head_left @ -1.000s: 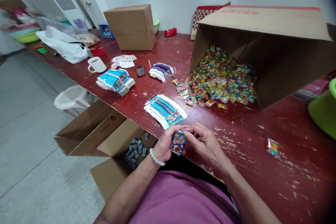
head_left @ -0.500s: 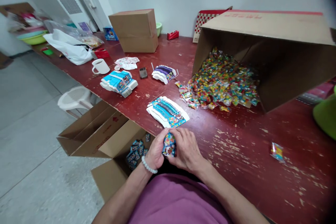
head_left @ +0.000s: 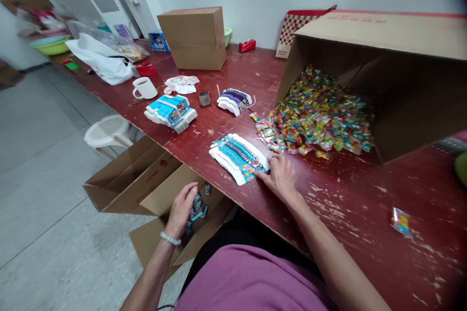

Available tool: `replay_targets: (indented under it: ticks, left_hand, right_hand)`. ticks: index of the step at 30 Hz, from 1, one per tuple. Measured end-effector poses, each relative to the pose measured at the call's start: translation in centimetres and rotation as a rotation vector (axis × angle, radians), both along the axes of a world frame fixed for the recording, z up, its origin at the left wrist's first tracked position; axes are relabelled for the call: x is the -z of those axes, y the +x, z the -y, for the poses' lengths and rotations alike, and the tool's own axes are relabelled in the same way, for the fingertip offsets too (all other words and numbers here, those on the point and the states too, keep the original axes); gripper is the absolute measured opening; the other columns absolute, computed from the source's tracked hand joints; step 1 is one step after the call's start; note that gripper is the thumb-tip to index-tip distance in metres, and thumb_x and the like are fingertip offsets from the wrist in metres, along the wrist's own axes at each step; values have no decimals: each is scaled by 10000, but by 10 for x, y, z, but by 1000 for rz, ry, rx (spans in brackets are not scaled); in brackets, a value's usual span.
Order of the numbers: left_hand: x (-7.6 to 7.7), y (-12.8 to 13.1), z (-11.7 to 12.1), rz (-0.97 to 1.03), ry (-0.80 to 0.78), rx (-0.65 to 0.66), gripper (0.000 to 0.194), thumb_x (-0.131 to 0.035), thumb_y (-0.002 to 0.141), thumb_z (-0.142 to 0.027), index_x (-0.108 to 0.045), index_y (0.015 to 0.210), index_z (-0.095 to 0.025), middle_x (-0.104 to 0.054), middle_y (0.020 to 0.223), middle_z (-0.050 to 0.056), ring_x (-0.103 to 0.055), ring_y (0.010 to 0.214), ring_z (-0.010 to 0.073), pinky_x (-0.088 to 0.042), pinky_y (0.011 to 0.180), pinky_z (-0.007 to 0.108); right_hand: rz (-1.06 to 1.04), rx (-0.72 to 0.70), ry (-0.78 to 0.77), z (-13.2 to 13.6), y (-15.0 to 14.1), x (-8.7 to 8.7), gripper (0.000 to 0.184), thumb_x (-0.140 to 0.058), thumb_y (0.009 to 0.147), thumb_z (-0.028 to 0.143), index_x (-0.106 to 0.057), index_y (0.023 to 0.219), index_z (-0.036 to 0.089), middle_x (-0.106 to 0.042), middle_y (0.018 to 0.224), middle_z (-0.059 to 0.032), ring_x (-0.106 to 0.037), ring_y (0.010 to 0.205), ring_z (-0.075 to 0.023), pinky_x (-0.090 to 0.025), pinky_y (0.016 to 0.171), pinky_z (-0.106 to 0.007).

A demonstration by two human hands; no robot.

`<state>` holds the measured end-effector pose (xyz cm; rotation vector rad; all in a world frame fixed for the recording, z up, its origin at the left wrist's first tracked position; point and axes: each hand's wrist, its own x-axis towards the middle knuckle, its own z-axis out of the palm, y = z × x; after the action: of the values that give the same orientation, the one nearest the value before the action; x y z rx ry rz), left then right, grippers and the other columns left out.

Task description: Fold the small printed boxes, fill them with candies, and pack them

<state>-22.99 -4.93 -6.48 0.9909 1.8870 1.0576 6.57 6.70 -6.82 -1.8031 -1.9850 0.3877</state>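
My left hand, a beaded bracelet on its wrist, is over the open cardboard box below the table edge. Its fingers are stretched out, and no object shows in them. Small filled blue printed boxes lie inside that cardboard box. On the table, my right hand has thumb and fingers at the right end of a fanned stack of flat blue-and-white cartons, gripping the end of a carton there. Wrapped candies spill from a large tipped box just beyond this hand.
Farther left on the red table are banded blue cartons, purple cartons, a white mug and a closed cardboard box. A single candy packet lies at right. A white stool stands on the floor.
My hands have parted. The filled printed box they held is out of them; my left hand went left over the cardboard box, my right hand forward to the carton stack. The view shifted slightly.
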Motion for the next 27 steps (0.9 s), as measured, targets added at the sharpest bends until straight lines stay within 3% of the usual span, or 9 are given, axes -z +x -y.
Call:
replay_targets:
  ticks: [2,5,10,12,14,17,20,23,27]
  left_hand:
    - [-10,18,-7,30,98,38,392,-632,824,-486,-699,1080,-197,-720,1092,79,-631,1063,259,-444,965,345]
    - [-30,50,-22,39,219,90,318,-640,830,-423,-702,1050,-202,-713,1066,77,-636,979,230,-461,909,316]
    - [-65,83,-49,-41,308,256,368,-698,794,-345,-695,1148,-243,-685,1129,85,-591,1017,247,-448,931,343]
    - [-77,90,-54,126,197,449,402,-731,766,-350,-707,1152,-238,-693,1128,76,-610,1004,249,-457,905,330]
    - [-84,98,-54,449,-26,731,407,-733,762,-390,-720,1120,-197,-716,1066,89,-654,939,250,-480,848,322]
    - [-78,113,-46,968,-317,1027,546,-773,698,-479,-697,1109,-128,-731,968,143,-706,825,273,-513,789,366]
    - [-65,127,-35,1180,-341,1018,661,-834,612,-494,-672,1117,-100,-729,891,142,-720,711,264,-538,722,370]
    - [-60,133,-29,1130,-277,945,588,-847,620,-445,-685,1062,-92,-729,903,147,-723,726,256,-551,700,339]
    - [-69,134,-27,1064,-236,856,463,-842,645,-405,-693,959,-99,-732,818,121,-715,662,231,-560,633,305]
  right_hand:
    - [-54,48,-16,2,-2,0,480,-697,768,553,-615,1047,171,-552,1213,-192,-499,1110,-390,-417,876,-548]
    - [-392,95,-101,2,2,0,427,-718,710,543,-607,917,187,-613,1003,-119,-542,1008,-335,-431,851,-494]
    - [-789,-85,-301,8,23,-28,395,-647,762,581,-592,800,191,-640,759,-24,-598,722,-195,-488,707,-331]
    - [-924,-213,-379,17,30,-50,349,-693,778,523,-618,836,187,-656,805,-19,-603,748,-175,-491,733,-306]
    - [-1006,-341,-439,28,34,-72,283,-701,817,463,-639,867,191,-656,834,-12,-601,772,-161,-491,761,-294]
    - [-1036,-431,-474,41,34,-95,248,-684,855,440,-649,878,195,-647,822,-11,-593,757,-157,-500,730,-285]
    - [-1093,-416,-468,49,30,-102,253,-686,858,445,-654,887,195,-648,814,-22,-593,739,-160,-506,670,-271]
    - [-1138,-339,-468,53,27,-102,240,-702,849,438,-668,910,209,-654,801,-19,-600,697,-156,-505,612,-261]
    - [-1289,-274,-554,64,26,-105,297,-692,861,427,-641,1098,256,-659,849,-8,-610,628,-138,-513,569,-265]
